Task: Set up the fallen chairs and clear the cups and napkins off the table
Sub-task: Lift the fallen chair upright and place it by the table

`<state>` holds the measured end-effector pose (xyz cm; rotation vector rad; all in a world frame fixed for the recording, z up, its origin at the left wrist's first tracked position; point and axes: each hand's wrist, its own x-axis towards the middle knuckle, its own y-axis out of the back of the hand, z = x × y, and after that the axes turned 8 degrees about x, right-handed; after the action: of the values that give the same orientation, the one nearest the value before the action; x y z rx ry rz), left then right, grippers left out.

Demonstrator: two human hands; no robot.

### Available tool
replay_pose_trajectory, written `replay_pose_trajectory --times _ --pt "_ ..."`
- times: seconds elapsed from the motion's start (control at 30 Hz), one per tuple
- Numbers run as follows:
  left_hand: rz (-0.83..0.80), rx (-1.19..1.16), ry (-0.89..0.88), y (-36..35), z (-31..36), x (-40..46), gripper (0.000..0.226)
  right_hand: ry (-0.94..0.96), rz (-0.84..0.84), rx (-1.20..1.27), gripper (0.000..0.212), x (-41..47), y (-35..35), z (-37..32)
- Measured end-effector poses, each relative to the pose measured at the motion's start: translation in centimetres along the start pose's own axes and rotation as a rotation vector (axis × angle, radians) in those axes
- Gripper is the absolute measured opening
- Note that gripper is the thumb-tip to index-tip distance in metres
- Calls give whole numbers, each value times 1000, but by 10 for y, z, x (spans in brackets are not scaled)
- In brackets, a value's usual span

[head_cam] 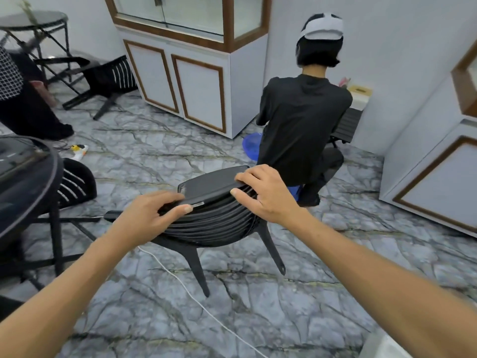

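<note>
A black plastic chair [214, 220] stands in the middle of the floor, tilted, its slatted back toward me and two legs visible below. My left hand [152, 210] grips the left side of its top rail. My right hand [263, 189] grips the right side of the rail. Another black chair [103, 78] lies tipped over on the floor at the back left. A third black chair [74, 182] sits beside the round dark glass table [28, 182] at the left edge. No cups or napkins are visible.
A person in a black shirt [302, 125] crouches just behind the held chair, near a blue basin [251, 146]. A white cabinet [196, 81] stands at the back, another cabinet [433, 171] at right. A white cable [196, 301] crosses the marble floor. Someone's legs [28, 112] stand at far left.
</note>
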<state>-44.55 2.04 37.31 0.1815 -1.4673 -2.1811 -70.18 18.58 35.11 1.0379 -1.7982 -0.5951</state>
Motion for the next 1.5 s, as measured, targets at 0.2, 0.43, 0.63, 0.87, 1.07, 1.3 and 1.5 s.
replay_pose_trajectory --times 0.2,0.43,0.63,0.87,1.07,1.3,1.5 --pt "86 -40 167 4 -12 -33 22 33 -281 2 56 22 15 1" --pt "48 16 275 -2 -45 -32 8 30 -464 -43 58 36 22 12" --pt "73 14 238 -8 -54 -26 23 -1 -486 -79 32 45 17 7" --pt "194 53 287 7 -58 -48 32 17 -288 20 25 44 -2 -17" --pt "226 36 344 53 -70 -83 37 -45 -286 123 23 55 -24 -71" --pt "235 11 398 96 -92 -134 35 -55 -311 156 27 69 -59 -132" --pt "385 85 459 125 -93 -172 35 -36 -332 232 27 108 -62 -176"
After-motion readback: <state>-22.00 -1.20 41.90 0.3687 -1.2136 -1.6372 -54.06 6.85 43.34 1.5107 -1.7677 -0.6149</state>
